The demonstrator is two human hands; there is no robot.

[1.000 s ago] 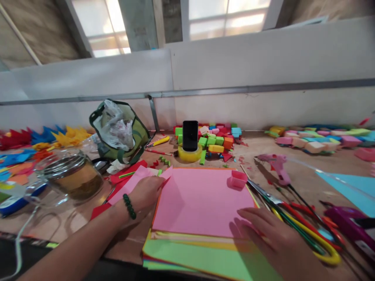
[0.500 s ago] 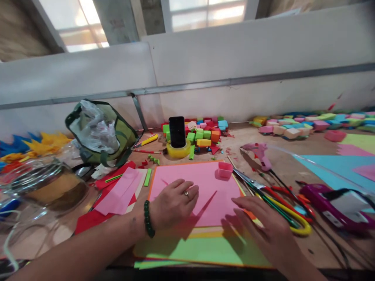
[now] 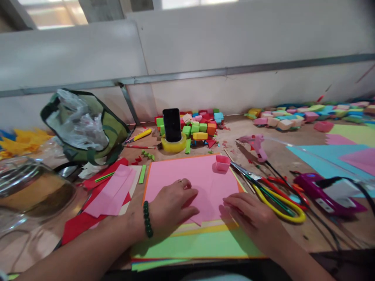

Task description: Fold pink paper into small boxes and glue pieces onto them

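Observation:
A pink paper sheet [image 3: 172, 168] tops a stack of coloured sheets, with orange and light green [image 3: 199, 246] edges showing below. My left hand [image 3: 172, 203], with a ring and a green bead bracelet, rests on the pink sheet with its fingers bent and apart. A pointed corner of pink paper [image 3: 195, 219] sticks out beneath those fingers; the rest of it is covered. Towards the sheet's right side lies my right hand [image 3: 252, 214], fingers stretched and close together, with nothing visible in them. A small folded pink paper box [image 3: 222, 163] sits at the sheet's upper right corner.
Scissors with yellow handles [image 3: 275, 203], a pink glue gun [image 3: 256, 146] and a purple device [image 3: 325, 195] lie to the right. Behind are a phone [image 3: 172, 125] on a tape roll [image 3: 174, 144] and folded paper blocks [image 3: 202, 128]. Leftward stand a green bag [image 3: 108, 117] and a glass jar [image 3: 35, 191].
The view has tipped down slightly. My left fingers have spread, and a pink paper corner shows beneath them. The dark slanting line on the pink sheet is gone. My right hand has moved slightly inward.

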